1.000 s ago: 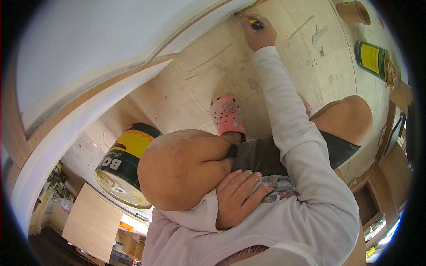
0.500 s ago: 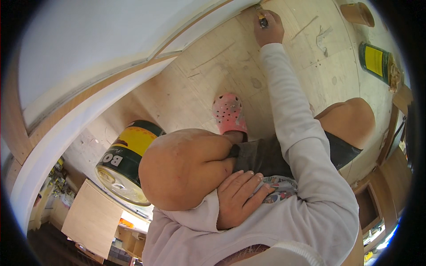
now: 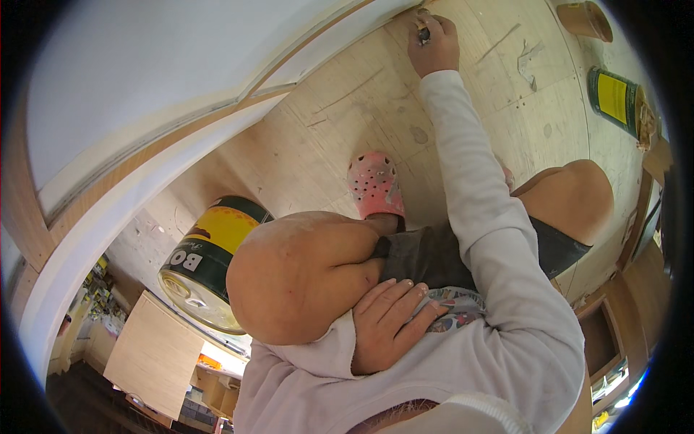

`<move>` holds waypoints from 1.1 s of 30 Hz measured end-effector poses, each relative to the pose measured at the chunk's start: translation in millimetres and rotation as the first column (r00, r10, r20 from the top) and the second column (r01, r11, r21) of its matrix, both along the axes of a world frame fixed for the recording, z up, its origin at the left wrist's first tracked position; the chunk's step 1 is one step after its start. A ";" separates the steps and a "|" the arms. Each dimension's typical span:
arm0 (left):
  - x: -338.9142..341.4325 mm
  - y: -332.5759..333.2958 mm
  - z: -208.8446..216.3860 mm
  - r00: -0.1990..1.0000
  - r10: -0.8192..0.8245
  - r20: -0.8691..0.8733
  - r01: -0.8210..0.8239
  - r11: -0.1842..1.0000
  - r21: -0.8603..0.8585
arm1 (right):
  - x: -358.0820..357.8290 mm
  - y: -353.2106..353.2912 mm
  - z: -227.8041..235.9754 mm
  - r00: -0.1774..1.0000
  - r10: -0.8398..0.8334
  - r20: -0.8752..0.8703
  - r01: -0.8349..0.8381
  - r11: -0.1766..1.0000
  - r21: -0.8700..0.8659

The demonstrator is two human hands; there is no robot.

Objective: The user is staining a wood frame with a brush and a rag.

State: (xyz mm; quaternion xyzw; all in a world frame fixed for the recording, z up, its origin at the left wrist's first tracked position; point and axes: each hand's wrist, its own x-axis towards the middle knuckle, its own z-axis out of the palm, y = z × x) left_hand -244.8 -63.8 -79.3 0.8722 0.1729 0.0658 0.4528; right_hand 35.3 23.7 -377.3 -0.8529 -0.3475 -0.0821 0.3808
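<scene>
Far forward, my right hand [image 3: 437, 49] is closed around a small tool with a dark-ended handle [image 3: 424, 33]. The tool's working end is mostly hidden, close to the foot of the white wall panel [image 3: 318, 54] where it meets the floor. My left hand [image 3: 390, 322] lies with fingers extended over my lap, against my shirt and the top of my thigh, holding nothing. A dark green and yellow can [image 3: 217, 235] lies tilted left of my bent knee.
A pink clog [image 3: 374, 184] is on my foot on the pale wooden floor [image 3: 499, 94]. Toward the right stand a brown pot [image 3: 583, 20] and a second green and yellow can [image 3: 614, 98]. A wooden panel [image 3: 153, 354] and clutter are at lower left.
My right hand has shifted slightly left and turned a little with the tool, still beside the wall's foot. My left hand stays put.
</scene>
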 end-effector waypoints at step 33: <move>-6.2 -3.4 -0.1 1.000 -0.005 -0.020 0.005 1.000 0.003 | -44.4 5.3 -1.2 0.983 0.158 0.095 -0.166 0.982 0.094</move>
